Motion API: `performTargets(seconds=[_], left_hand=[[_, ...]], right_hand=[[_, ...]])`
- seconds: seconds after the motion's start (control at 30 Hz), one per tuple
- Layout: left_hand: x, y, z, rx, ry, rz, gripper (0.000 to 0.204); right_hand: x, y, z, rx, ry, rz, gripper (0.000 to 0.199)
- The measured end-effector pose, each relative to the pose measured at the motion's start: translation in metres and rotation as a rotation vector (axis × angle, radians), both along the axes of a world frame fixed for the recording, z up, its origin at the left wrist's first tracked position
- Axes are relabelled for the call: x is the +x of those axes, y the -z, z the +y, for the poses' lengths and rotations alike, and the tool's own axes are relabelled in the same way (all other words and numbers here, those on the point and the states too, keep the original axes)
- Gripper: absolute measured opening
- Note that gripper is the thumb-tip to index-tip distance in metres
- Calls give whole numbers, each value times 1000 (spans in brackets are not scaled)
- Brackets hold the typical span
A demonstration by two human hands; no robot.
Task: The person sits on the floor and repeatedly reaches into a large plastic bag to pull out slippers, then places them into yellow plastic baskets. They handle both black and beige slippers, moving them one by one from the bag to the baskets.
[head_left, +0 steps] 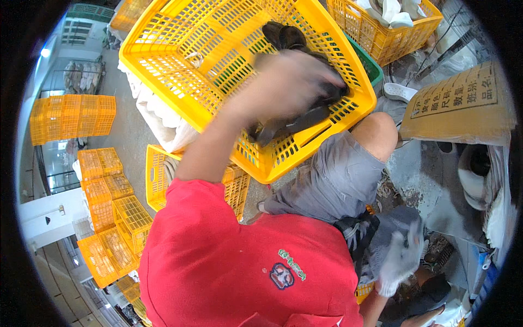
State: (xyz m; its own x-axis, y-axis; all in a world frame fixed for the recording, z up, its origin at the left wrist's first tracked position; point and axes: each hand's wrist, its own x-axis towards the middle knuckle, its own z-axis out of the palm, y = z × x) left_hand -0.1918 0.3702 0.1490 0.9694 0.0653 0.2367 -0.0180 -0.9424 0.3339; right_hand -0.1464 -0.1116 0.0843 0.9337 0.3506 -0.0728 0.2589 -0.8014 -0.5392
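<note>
My bare left hand (297,84) reaches into a large yellow slatted plastic basket (169,60). It is smeared by motion, so its fingers cannot be made out. Under and around it lie several black, shoe-like pieces (289,37); their exact kind is unclear. At the lower right, my right hand (402,259) wears a pale knitted glove. Its fingers look apart, with nothing clearly between them, though they are a little blurred. Beside it, a black item with grey stripes (357,234) lies near my grey shorts (332,174).
A yellow crate (400,43) of white shoe-like pieces stands at the upper right, with a green bin (368,62) beside it. A printed cardboard box (457,103) is at the right. Stacked orange crates (106,191) line the left. White sacking (158,114) sits beside the basket.
</note>
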Motion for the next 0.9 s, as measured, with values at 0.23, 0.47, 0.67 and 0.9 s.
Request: performTargets(seconds=[0.23,0.47,0.67,0.9], left_hand=[[70,38,-276,-683,660,-652,34],[125,139,-376,-2215,-77,783,45],[234,117,-431,-2533,-157,792,39],[232,169,-298,-859,199,567,89]], right_hand=[[-6,-45,18,664,329,291,55],[-40,-49,-38,622,1009,306,61],[62,-26,-27,584,581,-266,41],[190,-1,-43,471,335,-258,24]])
